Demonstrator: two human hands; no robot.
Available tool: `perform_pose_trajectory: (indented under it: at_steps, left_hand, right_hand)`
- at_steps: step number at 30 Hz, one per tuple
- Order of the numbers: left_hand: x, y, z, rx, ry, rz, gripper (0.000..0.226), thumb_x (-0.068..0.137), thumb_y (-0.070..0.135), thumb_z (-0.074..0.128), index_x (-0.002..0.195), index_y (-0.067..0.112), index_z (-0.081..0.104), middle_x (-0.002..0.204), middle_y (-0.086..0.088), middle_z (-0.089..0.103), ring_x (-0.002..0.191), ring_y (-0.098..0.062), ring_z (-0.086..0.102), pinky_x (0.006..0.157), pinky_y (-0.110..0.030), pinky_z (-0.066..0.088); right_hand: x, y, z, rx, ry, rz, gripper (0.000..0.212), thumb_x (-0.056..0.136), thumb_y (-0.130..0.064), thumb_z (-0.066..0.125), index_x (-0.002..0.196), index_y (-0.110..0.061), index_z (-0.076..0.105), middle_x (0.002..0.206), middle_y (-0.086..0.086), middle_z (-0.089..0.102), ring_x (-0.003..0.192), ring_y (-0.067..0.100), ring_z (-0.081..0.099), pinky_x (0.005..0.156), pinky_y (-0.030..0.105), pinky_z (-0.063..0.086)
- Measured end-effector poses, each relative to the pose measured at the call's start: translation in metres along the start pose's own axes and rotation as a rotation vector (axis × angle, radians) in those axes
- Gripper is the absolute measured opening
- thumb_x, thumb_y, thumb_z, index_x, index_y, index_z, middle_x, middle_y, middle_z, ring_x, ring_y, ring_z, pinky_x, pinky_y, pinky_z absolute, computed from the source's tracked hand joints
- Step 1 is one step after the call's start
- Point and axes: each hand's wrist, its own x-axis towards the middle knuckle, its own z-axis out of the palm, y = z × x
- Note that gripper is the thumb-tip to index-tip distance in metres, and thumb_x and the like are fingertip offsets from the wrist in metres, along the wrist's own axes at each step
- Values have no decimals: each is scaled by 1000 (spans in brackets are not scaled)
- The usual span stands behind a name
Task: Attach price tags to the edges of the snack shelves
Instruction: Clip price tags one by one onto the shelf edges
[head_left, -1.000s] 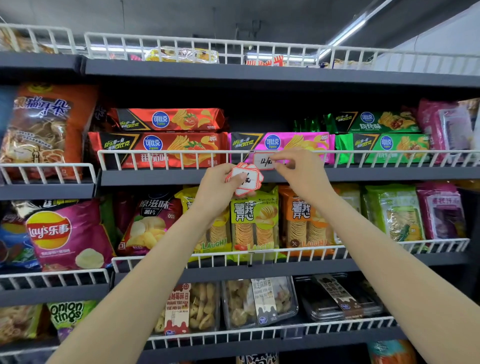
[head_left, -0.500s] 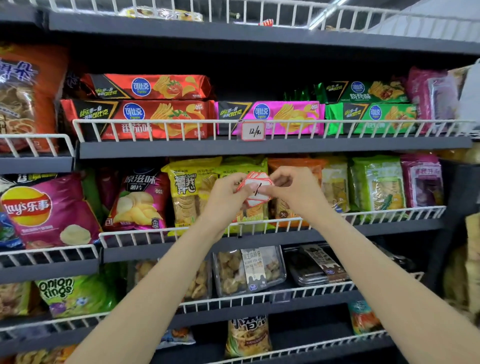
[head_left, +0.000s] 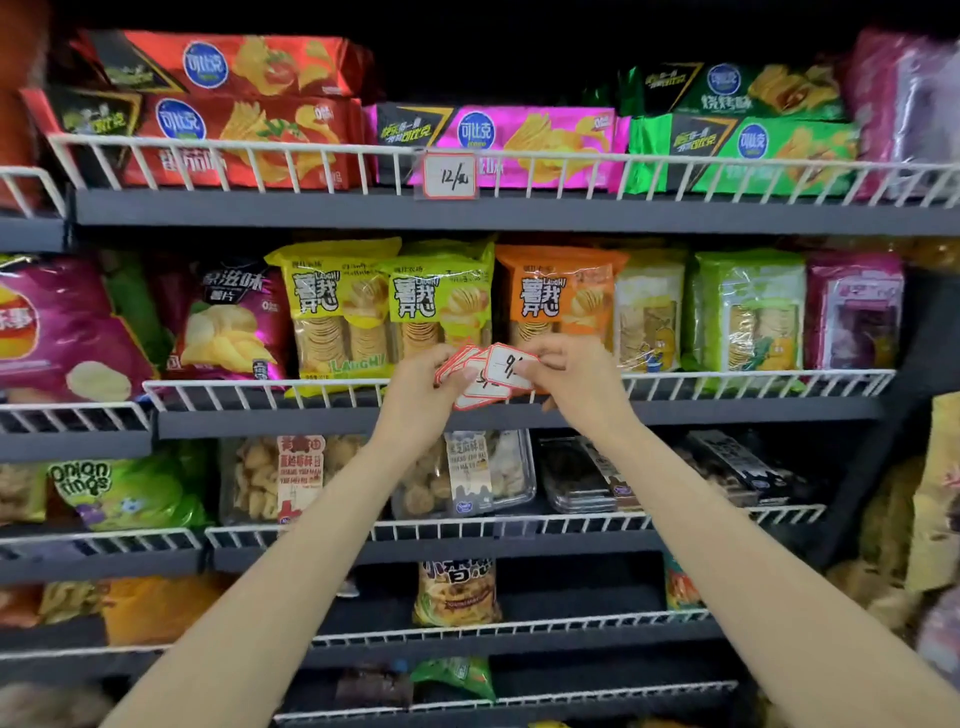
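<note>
Those red-bordered price tags (head_left: 470, 376) look like thin, light, bendy card, so pinch by the edges: left hand (head_left: 421, 395) grips the fanned stack, right hand (head_left: 576, 374) pinches the top tag (head_left: 506, 366), right at the middle shelf's wire rail (head_left: 260, 387).

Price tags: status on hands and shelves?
Left hand holds tag stack. Right hand pinches top tag. One tag on upper rail. Nothing blocking.
</note>
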Motion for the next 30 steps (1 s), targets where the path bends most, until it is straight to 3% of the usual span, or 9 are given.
perform_pose_trajectory:
  at_steps: [3,7,10,13,16,21,25,28,30]
  left_hand:
    - [-6,-15,5,59,48,-71,25,93,17,54,114,4,62,110,-10,67,101,-25,61,91,-41,47]
    - [-14,-31,3,153,110,-240,38,93,19,55,129,6,50,131,-10,56,121,-26,51,97,-32,38]
    - [-17,-38,2,183,75,-270,44,93,20,56,134,10,46,133,-9,55,125,-25,50,101,-33,38]
    - [-15,-42,1,211,-4,-253,52,93,19,55,141,10,37,139,-8,51,130,-24,45,109,-36,34]
    - [-15,-44,0,176,-25,-230,55,93,17,55,143,8,35,143,-6,46,135,-22,39,113,-34,29]
    - [-17,-51,-4,130,-72,-209,57,92,16,56,143,9,33,148,-5,38,139,-19,34,114,-31,24]
    - [-17,-57,-9,120,-64,-196,54,91,15,58,141,11,38,145,-5,43,136,-19,38,114,-34,28]
    - [-19,-61,-15,146,-70,-182,50,91,14,58,139,16,43,141,-2,49,132,-19,43,107,-26,32]
    - [-20,-64,-18,152,-77,-173,50,91,14,58,138,22,45,141,1,49,129,-26,47,104,-33,39]
  right_hand:
    - [-2,9,9,-9,5,-8,12,89,-5,58,97,-8,66,90,7,69,64,12,62,45,26,54]
    - [3,24,21,-46,41,-45,13,88,-3,58,93,-9,68,89,2,65,72,21,65,62,43,57]
    - [8,26,28,-71,78,-64,14,87,-3,58,94,-6,70,86,3,66,78,18,60,73,29,50]
    - [10,23,35,-124,73,-111,15,88,-5,59,97,-5,70,94,8,71,78,11,54,61,14,34]
    - [12,21,42,-153,52,-137,17,88,-5,58,99,-10,70,99,4,71,82,8,56,60,10,37]
    - [11,20,47,-146,53,-152,11,87,-8,61,93,-14,68,95,-1,71,85,9,60,65,16,44]
    - [14,15,51,-207,41,-223,12,88,-14,61,95,-14,70,95,0,69,91,17,60,82,34,49]
    - [18,12,53,-319,34,-304,18,91,-14,57,102,-15,71,98,3,64,96,20,53,78,28,39]
    - [19,10,54,-372,33,-335,19,91,-16,56,104,-16,71,98,3,61,97,19,48,73,24,31]
